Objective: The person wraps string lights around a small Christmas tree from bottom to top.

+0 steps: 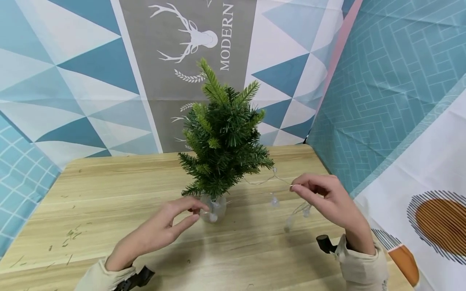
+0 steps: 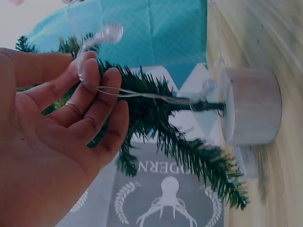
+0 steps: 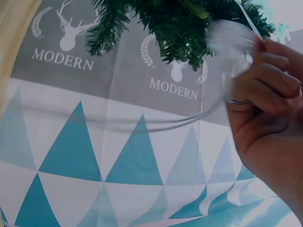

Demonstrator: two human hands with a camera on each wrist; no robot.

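Note:
A small artificial Christmas tree (image 1: 227,141) stands upright on a round pale base (image 2: 255,106). My left hand (image 1: 164,226) is beside that base, thumb and index tips apart in the head view. Wire from clear string lights (image 2: 142,95) lies across its fingers and runs to the trunk. Farther right, my right hand (image 1: 325,198) pinches the string lights' thin wire between thumb and index finger. From it one strand leads back toward the tree, and a loose length with clear bulbs (image 1: 289,222) dangles below. A blurred bulb (image 3: 229,35) is near its fingertips in the right wrist view.
Bits of green needles (image 1: 70,238) are scattered over the left of the wooden table (image 1: 109,182). Patterned cloth (image 1: 91,76) hangs behind the table, and a teal cloth (image 1: 393,81) hangs along the right side.

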